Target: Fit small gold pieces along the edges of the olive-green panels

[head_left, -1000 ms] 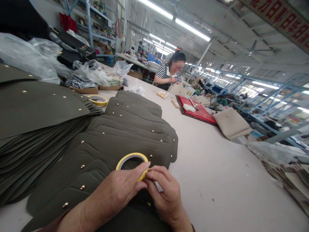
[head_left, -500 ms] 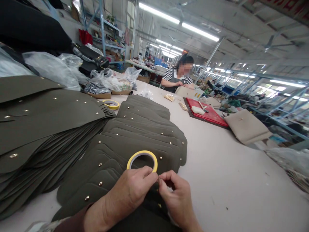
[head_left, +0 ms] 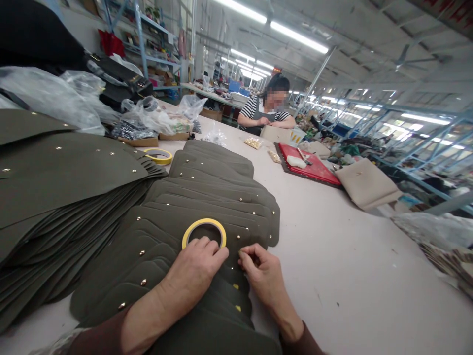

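My left hand [head_left: 197, 268] is closed on the lower edge of a roll of yellow tape [head_left: 204, 221], held over overlapping dark olive bag panels [head_left: 210, 195] dotted with gold studs. To its right, my right hand [head_left: 264, 271] has thumb and forefinger pinched together above the panels' right edge. Whatever lies in that pinch is too small to make out. Between the hands and slightly nearer to me, small yellow tape pieces [head_left: 238, 308] show on the dark panels.
Another stack of olive panels [head_left: 74, 182] fans out at left, beside a second tape roll [head_left: 159, 156]. Plastic bags [head_left: 155, 118] lie behind. Farther back are a red board [head_left: 310, 165], a beige panel [head_left: 367, 182] and a seated co-worker [head_left: 266, 106].
My hands have moved apart, the left one going left with the tape roll. The yellow tape pieces between them show more plainly. The whole view has shifted slightly.
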A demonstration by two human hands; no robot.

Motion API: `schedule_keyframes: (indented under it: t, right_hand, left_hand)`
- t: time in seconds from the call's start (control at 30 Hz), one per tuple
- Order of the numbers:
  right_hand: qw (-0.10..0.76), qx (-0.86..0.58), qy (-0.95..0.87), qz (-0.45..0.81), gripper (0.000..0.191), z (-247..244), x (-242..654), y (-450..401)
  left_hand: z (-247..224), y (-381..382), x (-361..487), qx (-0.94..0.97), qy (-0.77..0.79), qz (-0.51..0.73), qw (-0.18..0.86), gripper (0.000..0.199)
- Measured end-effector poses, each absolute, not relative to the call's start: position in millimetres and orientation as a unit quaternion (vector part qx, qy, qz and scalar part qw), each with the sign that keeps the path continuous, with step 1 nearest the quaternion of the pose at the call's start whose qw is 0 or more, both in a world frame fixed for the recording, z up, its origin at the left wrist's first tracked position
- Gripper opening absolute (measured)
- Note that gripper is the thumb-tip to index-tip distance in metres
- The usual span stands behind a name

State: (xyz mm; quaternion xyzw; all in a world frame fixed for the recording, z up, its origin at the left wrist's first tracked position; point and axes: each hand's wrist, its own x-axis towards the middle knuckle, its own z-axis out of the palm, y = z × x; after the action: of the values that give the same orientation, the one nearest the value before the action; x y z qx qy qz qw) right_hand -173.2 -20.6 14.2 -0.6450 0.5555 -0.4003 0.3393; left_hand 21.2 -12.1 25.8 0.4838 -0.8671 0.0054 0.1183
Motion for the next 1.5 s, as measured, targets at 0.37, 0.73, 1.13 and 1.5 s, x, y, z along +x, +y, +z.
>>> schedule_keyframes:
  t: [0.37, 0.73, 1.13, 1.5]
  right_hand:
    - [0.465, -0.578, 0.545, -0.390, 0.027, 19.5, -180.1, -36.6]
    - [0.306, -0.710, 0.567, -0.285, 0.020, 15.4, -168.7, -19.8]
    - [0.233, -0.711, 0.602, -0.281, 0.014, 10.9, -175.2, -17.6]
    - [0.110, -0.813, 0.495, -0.287, 0.017, -1.0, -174.2, -15.2]
  left_hand:
    - [24.9, -15.7, 22.2, 0.485, -0.866, -0.037, 0.115, 0.018]
    - [23.1, -16.8, 22.3, 0.494, -0.860, -0.058, 0.115, 0.015]
    - [21.6, -17.7, 23.5, 0.488, -0.863, -0.056, 0.122, 0.013]
    - [31.9, -11.9, 34.4, 0.429, -0.879, -0.101, 0.180, 0.015]
